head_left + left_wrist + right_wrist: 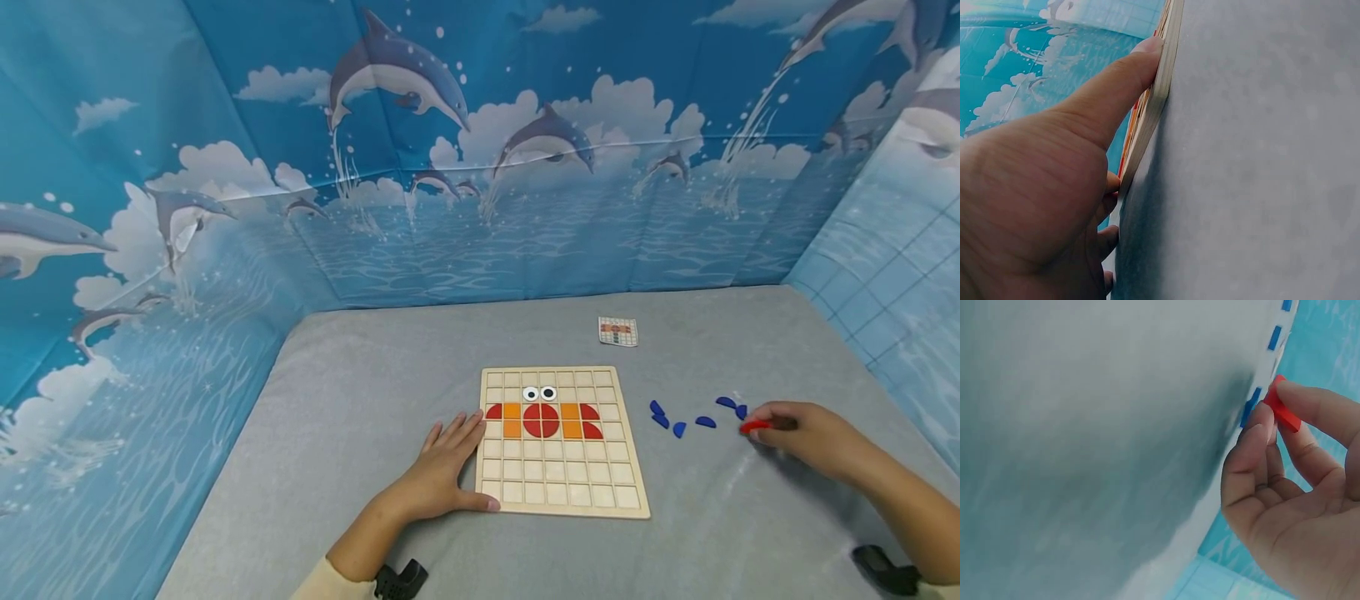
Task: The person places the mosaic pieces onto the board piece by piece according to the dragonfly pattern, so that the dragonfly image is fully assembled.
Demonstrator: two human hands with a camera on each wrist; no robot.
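A square wooden grid board (555,472) lies on the grey cloth in the head view. Red and orange tiles and two round eye pieces (548,393) fill some of its cells. My left hand (435,475) rests at the board's left edge, fingers spread, thumb on the near corner. In the left wrist view the thumb (1110,87) touches the board's edge. Off to the right, my right hand (813,437) pinches a red tile (1283,406) between thumb and fingers. Blue half-round pieces (705,422) lie just left of that hand.
A small pattern card (618,332) lies behind the board, showing a coloured grid. Several blue pieces are scattered between the board and my right hand. A dolphin-print curtain (525,208) rises behind the grey-covered table (360,375) and along both sides.
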